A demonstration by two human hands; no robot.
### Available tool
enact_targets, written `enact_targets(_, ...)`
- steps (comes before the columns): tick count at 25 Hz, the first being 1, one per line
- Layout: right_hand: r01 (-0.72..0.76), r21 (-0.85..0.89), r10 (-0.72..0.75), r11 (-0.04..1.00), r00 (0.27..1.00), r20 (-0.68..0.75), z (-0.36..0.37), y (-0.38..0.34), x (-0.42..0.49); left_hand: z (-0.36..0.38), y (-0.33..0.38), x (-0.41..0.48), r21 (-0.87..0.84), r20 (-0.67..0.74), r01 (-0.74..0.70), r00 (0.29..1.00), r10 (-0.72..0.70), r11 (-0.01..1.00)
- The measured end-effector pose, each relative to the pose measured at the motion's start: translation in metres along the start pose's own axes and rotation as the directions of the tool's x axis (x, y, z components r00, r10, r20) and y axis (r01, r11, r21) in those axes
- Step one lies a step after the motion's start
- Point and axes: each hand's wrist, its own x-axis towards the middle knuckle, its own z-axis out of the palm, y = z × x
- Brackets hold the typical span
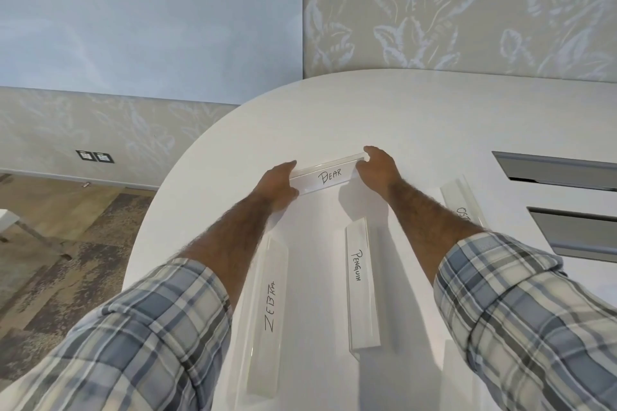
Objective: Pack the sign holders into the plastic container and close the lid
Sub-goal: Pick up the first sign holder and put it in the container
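Fingers of the left hand [278, 185] and right hand [377, 170] pinch the BEAR holder [329, 177] by its ends. The ZEBRA holder [270, 304] and PENGUIN holder [359, 277] lie unpacked, and no container is visible, so packing seems barely begun.

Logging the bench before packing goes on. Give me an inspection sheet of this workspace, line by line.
Surface: white round-ended table, with two grey recessed hatches at right.
Job's things: clear sign holders: BEAR holder, ZEBRA holder, PENGUIN holder, and an OS holder whose label is partly hidden by the right arm. Plastic container and lid: not in view.
Clutter: nothing seen.
Hands: left hand and right hand each grip one end of the BEAR holder.
Cables: nothing seen.
Surroundings: leaf-patterned wall, wall sockets, patterned carpet.
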Motion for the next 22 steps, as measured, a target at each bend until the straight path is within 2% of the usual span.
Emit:
enact_targets(2, -0.053, 0.138, 0.048, 0.989, 0.998, 0.041, 0.003, -0.002, -0.003, 0.004, 0.006, -0.006, -0.232, -0.047, 0.101, 0.992, -0.115, 0.967)
enact_targets(4, -0.099, 0.242, 0.08, 0.965, 0.993, 0.085, 0.004, -0.005, -0.007, 0.009, 0.017, -0.01, -0.483, -0.041, 0.181, 0.973, -0.229, 0.857)
enact_targets(10, -0.172, 0.406, 0.122, 0.897, 0.981, 0.148, 0.0, -0.009, -0.015, 0.016, 0.033, -0.013, -0.745, -0.002, 0.203, 0.952, -0.306, 0.635)
enact_targets(14, -0.15, 0.456, 0.101, 0.877, 0.986, 0.129, -0.007, -0.011, -0.024, 0.008, 0.038, -0.016, -0.848, 0.009, 0.158, 0.959, -0.284, 0.505)
enact_targets(22, -0.102, 0.479, 0.106, 0.872, 0.994, 0.019, -0.07, -0.029, -0.064, -0.017, 0.086, -0.03, -0.849, -0.027, 0.075, 0.983, -0.184, 0.524)
